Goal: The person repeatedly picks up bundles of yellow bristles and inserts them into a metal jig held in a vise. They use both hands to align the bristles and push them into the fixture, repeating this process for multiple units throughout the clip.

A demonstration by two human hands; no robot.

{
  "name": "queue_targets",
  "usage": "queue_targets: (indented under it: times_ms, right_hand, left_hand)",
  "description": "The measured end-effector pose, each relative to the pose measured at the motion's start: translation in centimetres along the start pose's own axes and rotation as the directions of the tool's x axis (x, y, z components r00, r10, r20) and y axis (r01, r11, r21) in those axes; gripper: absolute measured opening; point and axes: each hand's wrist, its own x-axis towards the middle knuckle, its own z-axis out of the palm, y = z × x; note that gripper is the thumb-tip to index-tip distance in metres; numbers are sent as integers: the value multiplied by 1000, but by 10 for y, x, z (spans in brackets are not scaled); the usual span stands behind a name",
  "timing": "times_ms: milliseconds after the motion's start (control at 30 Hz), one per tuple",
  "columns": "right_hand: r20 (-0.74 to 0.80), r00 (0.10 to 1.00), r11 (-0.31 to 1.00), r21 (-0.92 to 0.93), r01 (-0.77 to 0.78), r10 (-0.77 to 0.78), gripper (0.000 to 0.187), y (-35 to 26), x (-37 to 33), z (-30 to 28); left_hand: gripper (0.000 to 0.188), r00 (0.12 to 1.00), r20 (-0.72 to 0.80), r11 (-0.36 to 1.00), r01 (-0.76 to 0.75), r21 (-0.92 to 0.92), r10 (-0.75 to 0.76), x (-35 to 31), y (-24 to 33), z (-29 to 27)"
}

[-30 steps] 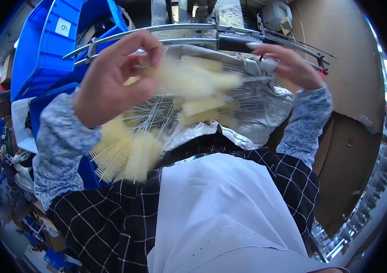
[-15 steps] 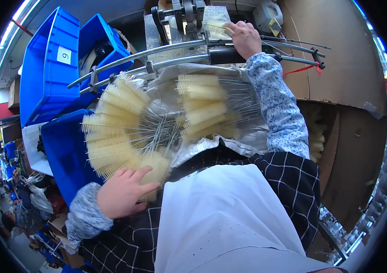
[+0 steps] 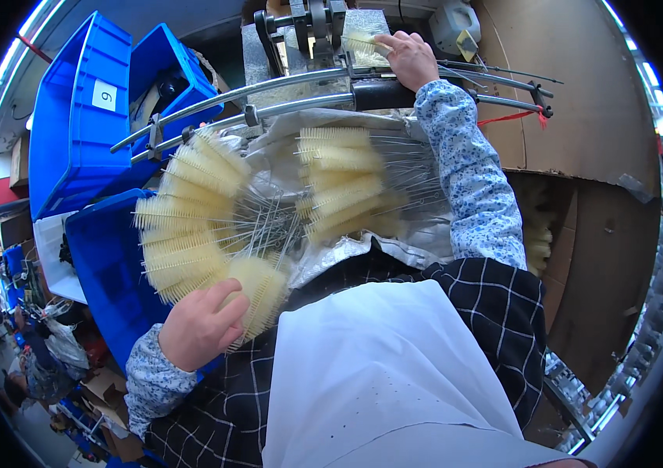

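My left hand [image 3: 202,324] has its fingers curled in and closed at the edge of a pale yellow bottle brush [image 3: 257,292], the nearest of a curved row of brushes. My right hand [image 3: 412,61] reaches to the far side and pinches another bottle brush [image 3: 359,40] in front of a metal machine [image 3: 317,35]. A fanned row of yellow brushes [image 3: 191,210] lies on my left, and a second stack [image 3: 343,168] sits in the middle. Their thin wire stems [image 3: 269,222] cross between the two groups and stick out to the right.
Two curved metal rails [image 3: 269,86] run across the far side, with a red ribbon [image 3: 515,118] at their right end. Blue bins [image 3: 101,109] stand at the left. Cardboard [image 3: 573,93] walls the right, and a white jug [image 3: 456,23] stands at the back.
My left hand's spread fingers have drawn in and closed at the nearest brush. My right hand stays at the machine with its brush. The whole view has shifted slightly.
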Motion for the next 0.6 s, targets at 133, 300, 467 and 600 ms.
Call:
queue_targets:
  times_ms: [133, 300, 467, 600]
  right_hand:
    - [6, 1000, 999, -38, 29, -29, 32, -1, 13, 3]
    - [-257, 942, 974, -129, 187, -215, 30, 21, 29, 37]
    - [-200, 951, 959, -110, -262, 237, 44, 40, -6, 2]
    - [-196, 957, 975, 112, -194, 213, 40, 52, -9, 19]
  left_hand:
    - [28, 986, -140, 974, -119, -192, 92, 5, -1, -14]
    - [30, 943, -282, 952, -237, -196, 177, 7, 12, -55]
    - [26, 824, -564, 924, -254, -287, 52, -21, -13, -70]
    - [24, 748, -662, 921, -226, -318, -45, -19, -18, -74]
